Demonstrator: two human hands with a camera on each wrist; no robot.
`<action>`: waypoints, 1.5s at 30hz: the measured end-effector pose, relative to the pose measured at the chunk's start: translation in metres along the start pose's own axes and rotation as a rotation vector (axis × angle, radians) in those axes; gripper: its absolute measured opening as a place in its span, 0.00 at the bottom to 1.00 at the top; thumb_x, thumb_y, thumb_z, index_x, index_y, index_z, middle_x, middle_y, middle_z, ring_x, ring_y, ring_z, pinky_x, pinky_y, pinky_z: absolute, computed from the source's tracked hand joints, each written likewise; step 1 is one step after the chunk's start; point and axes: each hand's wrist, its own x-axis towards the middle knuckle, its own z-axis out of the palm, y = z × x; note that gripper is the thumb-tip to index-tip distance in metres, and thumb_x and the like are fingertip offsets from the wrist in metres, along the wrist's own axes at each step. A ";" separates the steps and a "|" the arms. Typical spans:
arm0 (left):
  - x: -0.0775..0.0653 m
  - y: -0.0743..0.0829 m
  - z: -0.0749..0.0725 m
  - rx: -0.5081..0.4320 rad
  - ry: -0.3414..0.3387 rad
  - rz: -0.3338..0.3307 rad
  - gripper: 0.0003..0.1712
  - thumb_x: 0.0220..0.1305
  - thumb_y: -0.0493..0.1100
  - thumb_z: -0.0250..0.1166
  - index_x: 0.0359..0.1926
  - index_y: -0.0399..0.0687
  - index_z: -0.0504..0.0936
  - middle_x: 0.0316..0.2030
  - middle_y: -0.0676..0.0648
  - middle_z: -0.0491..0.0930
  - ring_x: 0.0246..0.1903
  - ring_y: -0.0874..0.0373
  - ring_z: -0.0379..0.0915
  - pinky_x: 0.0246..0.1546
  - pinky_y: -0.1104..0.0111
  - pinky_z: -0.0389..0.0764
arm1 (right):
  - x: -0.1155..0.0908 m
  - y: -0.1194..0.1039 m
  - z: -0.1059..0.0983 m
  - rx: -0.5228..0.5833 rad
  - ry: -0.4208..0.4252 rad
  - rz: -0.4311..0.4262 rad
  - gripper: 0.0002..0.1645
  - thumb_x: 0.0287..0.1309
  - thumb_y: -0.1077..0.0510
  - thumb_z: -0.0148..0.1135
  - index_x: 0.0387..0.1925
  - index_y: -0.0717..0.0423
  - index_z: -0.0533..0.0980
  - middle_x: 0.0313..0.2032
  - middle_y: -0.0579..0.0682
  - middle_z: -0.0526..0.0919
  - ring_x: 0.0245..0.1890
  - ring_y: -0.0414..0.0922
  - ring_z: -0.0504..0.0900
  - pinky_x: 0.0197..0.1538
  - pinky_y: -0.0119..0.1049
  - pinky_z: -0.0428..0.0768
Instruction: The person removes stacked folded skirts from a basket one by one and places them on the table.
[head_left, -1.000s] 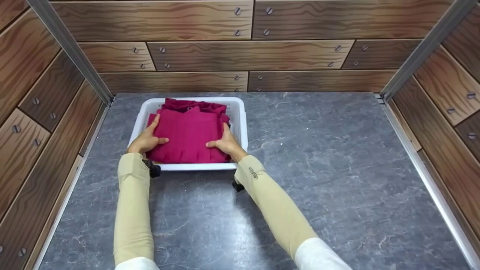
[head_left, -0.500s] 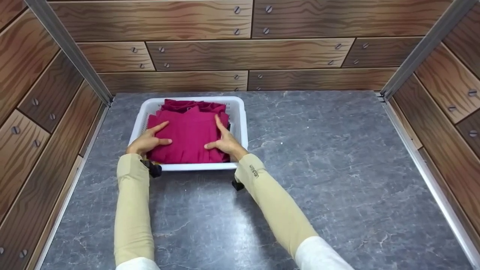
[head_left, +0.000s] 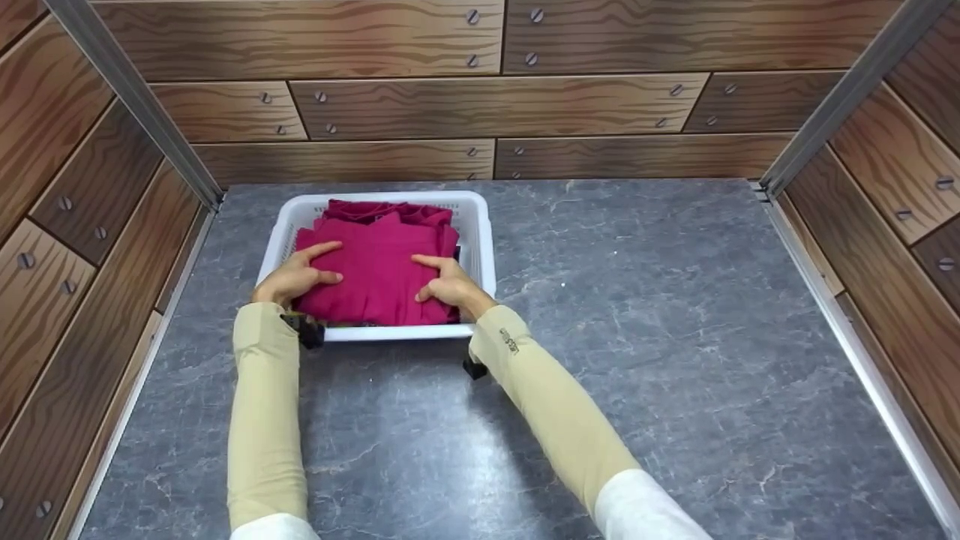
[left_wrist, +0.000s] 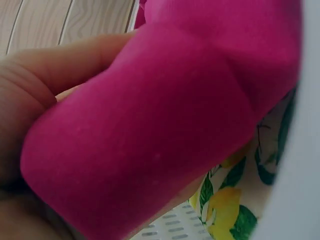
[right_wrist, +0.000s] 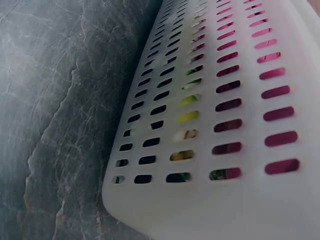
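A folded magenta garment point(head_left: 375, 277) lies in a white plastic basket point(head_left: 405, 332). My left hand point(head_left: 289, 281) grips its left side. In the left wrist view the thumb lies along the rolled magenta edge point(left_wrist: 130, 130), and the other fingers are largely hidden behind the cloth. My right hand point(head_left: 450, 286) holds the opposite side, thumb and index finger over the top, remaining fingers out of sight. Under the garment, lemon-print fabric point(left_wrist: 225, 205) shows beside the basket wall. The right wrist view shows only the slotted basket side point(right_wrist: 200, 145), with magenta and patterned cloth behind it.
More magenta cloth point(head_left: 427, 216) is bunched at the back of the basket. The basket stands on a grey marbled surface point(head_left: 637, 300), toward the back left. Wood-patterned panels point(head_left: 495, 105) and metal rails point(head_left: 127, 90) enclose the surface on three sides.
The right index finger has swung from the garment's side inward over its top. The left index finger has also turned inward. A strip of patterned fabric now shows at the basket's front.
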 end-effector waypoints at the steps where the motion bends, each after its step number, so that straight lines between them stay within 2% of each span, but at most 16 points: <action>1: 0.000 0.001 0.001 -0.006 0.008 -0.002 0.43 0.62 0.31 0.63 0.77 0.34 0.57 0.75 0.29 0.50 0.72 0.41 0.45 0.72 0.54 0.51 | 0.000 0.000 0.000 0.006 0.007 -0.005 0.49 0.45 0.76 0.67 0.72 0.54 0.70 0.73 0.64 0.62 0.72 0.53 0.60 0.71 0.41 0.63; 6: 0.002 0.004 0.003 -0.004 0.021 -0.008 0.44 0.63 0.34 0.66 0.77 0.36 0.57 0.76 0.30 0.50 0.72 0.42 0.47 0.72 0.55 0.53 | 0.003 -0.001 0.001 0.003 0.065 -0.045 0.44 0.46 0.73 0.70 0.69 0.57 0.72 0.70 0.64 0.67 0.69 0.53 0.65 0.70 0.37 0.64; 10: 0.002 0.004 0.003 0.007 0.037 -0.009 0.44 0.63 0.34 0.67 0.77 0.36 0.57 0.76 0.30 0.51 0.71 0.41 0.48 0.72 0.54 0.54 | 0.005 -0.001 0.003 -0.014 0.074 -0.066 0.44 0.47 0.73 0.70 0.69 0.57 0.73 0.70 0.64 0.68 0.69 0.53 0.65 0.70 0.38 0.63; 14: 0.000 0.002 0.003 0.012 0.057 0.008 0.45 0.61 0.31 0.66 0.76 0.35 0.58 0.75 0.29 0.51 0.72 0.41 0.47 0.73 0.54 0.51 | 0.007 -0.001 0.003 0.041 0.048 -0.033 0.47 0.46 0.77 0.67 0.70 0.56 0.71 0.71 0.64 0.65 0.70 0.54 0.63 0.70 0.38 0.64; 20: -0.001 0.001 0.005 -0.028 0.087 0.018 0.46 0.58 0.28 0.65 0.77 0.36 0.57 0.75 0.30 0.52 0.72 0.42 0.46 0.73 0.55 0.51 | 0.007 -0.004 -0.004 0.137 -0.029 0.017 0.50 0.48 0.79 0.62 0.74 0.54 0.67 0.74 0.62 0.60 0.72 0.52 0.60 0.68 0.37 0.68; 25: -0.004 0.001 0.007 -0.083 0.113 0.042 0.47 0.58 0.27 0.64 0.77 0.37 0.57 0.75 0.30 0.52 0.71 0.43 0.47 0.72 0.57 0.53 | 0.002 -0.015 -0.009 0.055 -0.039 -0.036 0.51 0.49 0.78 0.62 0.75 0.53 0.64 0.76 0.59 0.58 0.75 0.51 0.54 0.67 0.36 0.69; 28: -0.008 0.003 0.008 -0.108 0.133 0.057 0.47 0.58 0.27 0.64 0.78 0.39 0.56 0.75 0.31 0.52 0.71 0.44 0.47 0.71 0.57 0.54 | -0.003 -0.022 -0.014 0.031 -0.030 -0.087 0.51 0.48 0.79 0.62 0.75 0.53 0.65 0.76 0.58 0.59 0.75 0.51 0.55 0.68 0.36 0.67; 33: -0.015 0.008 0.011 -0.122 0.169 0.073 0.46 0.59 0.27 0.64 0.78 0.41 0.58 0.76 0.33 0.52 0.73 0.44 0.47 0.72 0.56 0.52 | -0.011 -0.028 -0.022 0.044 -0.018 -0.147 0.51 0.46 0.79 0.63 0.74 0.54 0.66 0.74 0.60 0.62 0.72 0.50 0.59 0.70 0.37 0.63; 45: -0.023 0.027 0.016 -0.109 0.245 0.146 0.45 0.58 0.26 0.64 0.76 0.41 0.61 0.73 0.31 0.59 0.68 0.42 0.57 0.69 0.54 0.60 | -0.021 -0.035 -0.037 0.137 -0.026 -0.223 0.50 0.48 0.81 0.61 0.74 0.54 0.66 0.69 0.63 0.67 0.59 0.48 0.71 0.57 0.35 0.75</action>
